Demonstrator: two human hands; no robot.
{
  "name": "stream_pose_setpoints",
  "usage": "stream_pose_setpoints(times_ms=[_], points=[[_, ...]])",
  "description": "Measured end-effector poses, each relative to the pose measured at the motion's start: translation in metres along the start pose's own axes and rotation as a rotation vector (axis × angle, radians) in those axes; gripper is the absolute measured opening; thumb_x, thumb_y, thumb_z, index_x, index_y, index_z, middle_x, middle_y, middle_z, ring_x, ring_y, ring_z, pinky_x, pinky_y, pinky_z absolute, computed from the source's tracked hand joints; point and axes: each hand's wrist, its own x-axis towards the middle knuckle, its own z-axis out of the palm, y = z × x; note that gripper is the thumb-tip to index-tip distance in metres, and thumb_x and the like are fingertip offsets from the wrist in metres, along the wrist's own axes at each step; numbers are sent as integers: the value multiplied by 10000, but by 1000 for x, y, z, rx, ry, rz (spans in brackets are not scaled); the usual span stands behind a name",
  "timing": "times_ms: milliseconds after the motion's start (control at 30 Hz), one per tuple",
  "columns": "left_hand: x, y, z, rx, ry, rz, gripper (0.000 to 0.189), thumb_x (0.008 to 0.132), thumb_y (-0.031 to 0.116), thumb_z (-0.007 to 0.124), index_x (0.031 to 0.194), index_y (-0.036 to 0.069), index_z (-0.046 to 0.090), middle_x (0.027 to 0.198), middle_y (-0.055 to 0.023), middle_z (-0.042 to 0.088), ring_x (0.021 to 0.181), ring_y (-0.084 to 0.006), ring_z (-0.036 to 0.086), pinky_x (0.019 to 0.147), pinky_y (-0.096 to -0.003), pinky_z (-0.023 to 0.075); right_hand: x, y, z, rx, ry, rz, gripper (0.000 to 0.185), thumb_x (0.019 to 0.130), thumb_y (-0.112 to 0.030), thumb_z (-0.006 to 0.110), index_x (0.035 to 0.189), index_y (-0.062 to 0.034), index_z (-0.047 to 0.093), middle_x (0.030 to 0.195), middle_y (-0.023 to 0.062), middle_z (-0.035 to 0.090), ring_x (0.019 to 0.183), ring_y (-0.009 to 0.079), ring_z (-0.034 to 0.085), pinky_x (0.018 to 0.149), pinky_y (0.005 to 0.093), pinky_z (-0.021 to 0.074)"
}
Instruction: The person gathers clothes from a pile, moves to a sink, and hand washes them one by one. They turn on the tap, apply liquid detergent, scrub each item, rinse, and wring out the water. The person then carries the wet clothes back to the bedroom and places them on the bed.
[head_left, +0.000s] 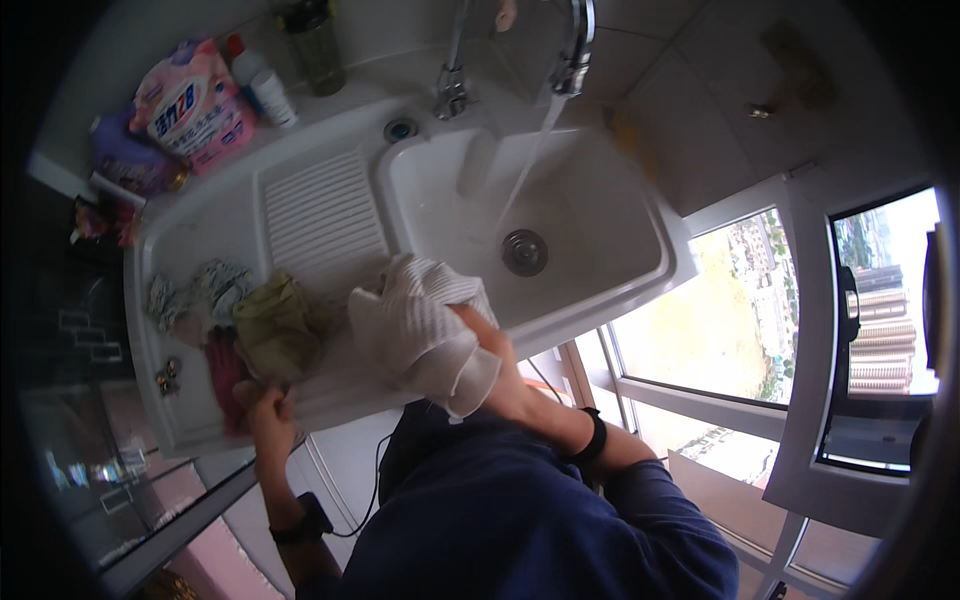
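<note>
A white ribbed cloth (431, 315) is bunched at the near left rim of the sink. My right hand (466, 309) grips it, with its fingers mostly hidden in the folds. Left of it, a crumpled olive-green cloth (277, 326) lies on the drainboard. My left hand (268, 411) is at the near edge of that green cloth, fingers curled and blurred; whether they hold its edge is unclear. Beside this hand lies a dark red glove (225, 375). Two crumpled patterned cloths (221, 289) rest farther left.
Water runs from the faucet (571, 75) into the white sink basin (600, 202), which has a metal drain (524, 253). A ribbed washboard area (322, 210) adjoins it. Detergent bags (195, 112), a white bottle (266, 86) and a dark-lidded jar (315, 52) line the back. Windows (712, 300) are at right.
</note>
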Motion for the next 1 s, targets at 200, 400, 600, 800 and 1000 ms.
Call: stream_pose_setpoints(times_ms=[200,400,600,800,1000], points=[[-10,8,-79,-392,76,-50,108,881,126,580,874,38,518,739,-4,468,672,-88,445,612,-251,388,6,-1,-7,-63,-33,-13,504,822,-112,651,1268,24,462,1125,85,585,1021,143,556,885,277,440],[-19,55,-150,-605,390,80,152,912,173,570,916,26,531,762,29,462,692,-58,422,627,-210,362,7,-11,-13,-12,-84,38,507,810,-130,684,1258,-16,478,1137,89,594,1029,165,566,892,314,445],[-4,86,-169,-1083,652,90,389,881,164,629,1215,-7,526,1079,-84,589,961,-152,578,839,-260,461,9,4,-27,510,-39,258,524,747,-122,749,1204,-18,516,1174,113,557,1070,194,555,892,328,471],[34,116,-173,-1380,354,415,286,886,80,595,1154,-8,552,1064,-68,592,961,-126,572,860,-246,446,8,-11,-31,-22,-257,-116,377,720,-102,753,1058,-16,609,1030,85,634,938,181,617,814,300,509],[45,145,-161,-1497,85,421,224,897,80,574,1106,3,554,1007,-50,611,928,-116,585,824,-253,468,19,-29,-18,-85,-293,-212,378,669,-88,773,1018,-22,643,1083,93,605,884,160,612,817,306,486]])
